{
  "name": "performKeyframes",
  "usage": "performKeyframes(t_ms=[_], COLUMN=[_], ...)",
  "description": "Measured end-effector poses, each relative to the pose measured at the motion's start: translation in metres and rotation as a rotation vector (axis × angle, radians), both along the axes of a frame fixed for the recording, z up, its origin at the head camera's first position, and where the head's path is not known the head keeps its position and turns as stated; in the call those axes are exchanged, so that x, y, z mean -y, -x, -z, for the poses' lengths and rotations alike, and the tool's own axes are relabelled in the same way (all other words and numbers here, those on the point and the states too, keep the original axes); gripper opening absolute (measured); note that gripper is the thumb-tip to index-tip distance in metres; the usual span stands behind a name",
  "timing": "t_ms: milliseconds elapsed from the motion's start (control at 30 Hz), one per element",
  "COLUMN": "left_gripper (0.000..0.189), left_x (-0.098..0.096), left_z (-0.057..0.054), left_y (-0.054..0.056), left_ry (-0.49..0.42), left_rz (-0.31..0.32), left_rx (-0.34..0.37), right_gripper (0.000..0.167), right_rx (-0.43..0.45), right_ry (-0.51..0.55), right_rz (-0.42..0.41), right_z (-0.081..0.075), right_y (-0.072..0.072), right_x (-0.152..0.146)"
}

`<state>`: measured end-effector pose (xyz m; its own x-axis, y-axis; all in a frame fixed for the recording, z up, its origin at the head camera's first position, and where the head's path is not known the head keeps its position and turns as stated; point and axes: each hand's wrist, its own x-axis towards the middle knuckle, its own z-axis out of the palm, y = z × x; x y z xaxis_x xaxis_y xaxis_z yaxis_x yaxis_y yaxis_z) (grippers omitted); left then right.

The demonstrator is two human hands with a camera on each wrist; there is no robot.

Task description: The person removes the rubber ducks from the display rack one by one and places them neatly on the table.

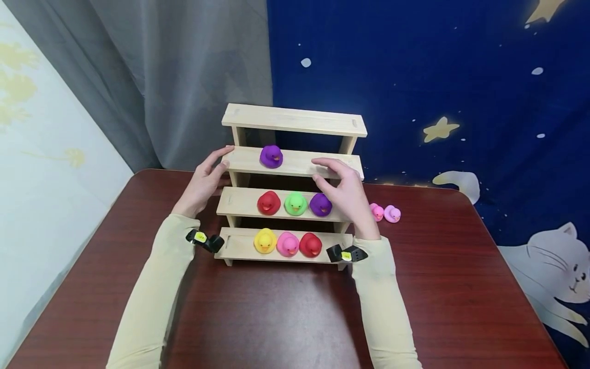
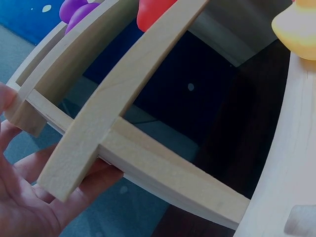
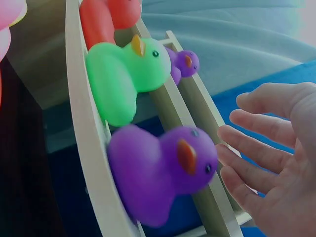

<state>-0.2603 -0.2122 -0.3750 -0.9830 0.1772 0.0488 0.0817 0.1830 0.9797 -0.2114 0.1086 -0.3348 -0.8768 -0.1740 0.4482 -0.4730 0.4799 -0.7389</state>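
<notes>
A stepped wooden rack (image 1: 295,117) stands on the table with small toy ducks on its steps. My left hand (image 1: 203,182) grips the rack's left side, fingers reaching round the side frame in the left wrist view. Above the right part of the second step from the top is my right hand (image 1: 344,195), fingers loosely bent and holding nothing. On that step, to its left, sits a purple duck (image 1: 271,157). One step lower are a red duck (image 1: 269,203), a green duck (image 1: 295,204) and another purple duck (image 1: 320,205), close below the right hand.
The bottom step carries a yellow duck (image 1: 265,241), a pink duck (image 1: 288,244) and a red duck (image 1: 311,245). Two pinkish ducks (image 1: 392,214) lie on the brown table (image 1: 442,277) right of the rack. Behind hang a grey curtain (image 1: 193,77) and a blue starry cloth (image 1: 369,61).
</notes>
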Motion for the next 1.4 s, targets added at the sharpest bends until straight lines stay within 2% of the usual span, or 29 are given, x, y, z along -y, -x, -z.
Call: performKeyframes(t_ms=[233, 500, 767, 1033, 1267, 1400], left_gripper=[0.045, 0.045, 0.045, 0.044, 0.045, 0.044], left_x=[0.000, 0.001, 0.001, -0.001, -0.001, -0.001], left_z=[0.000, 0.001, 0.001, 0.002, 0.000, -0.001], left_y=[0.000, 0.000, 0.001, 0.000, -0.001, -0.002], left_ry=[-0.007, -0.009, -0.005, -0.002, -0.002, -0.006], left_rz=[0.005, 0.003, 0.003, -0.001, -0.004, -0.011], left_rx=[-0.007, -0.009, -0.009, -0.002, -0.010, -0.006], right_gripper=[0.033, 0.032, 0.035, 0.041, 0.043, 0.040], right_rx=[0.055, 0.113, 0.107, 0.079, 0.108, 0.098], right_ry=[0.025, 0.101, 0.096, 0.064, 0.086, 0.087], right_rz=[-0.042, -0.115, -0.138, -0.119, -0.194, -0.195], right_z=[-0.003, -0.008, -0.007, -0.008, -0.008, -0.006], right_y=[0.008, 0.020, 0.029, 0.040, 0.043, 0.042], right_x=[0.014, 0.031, 0.048, 0.056, 0.063, 0.066])
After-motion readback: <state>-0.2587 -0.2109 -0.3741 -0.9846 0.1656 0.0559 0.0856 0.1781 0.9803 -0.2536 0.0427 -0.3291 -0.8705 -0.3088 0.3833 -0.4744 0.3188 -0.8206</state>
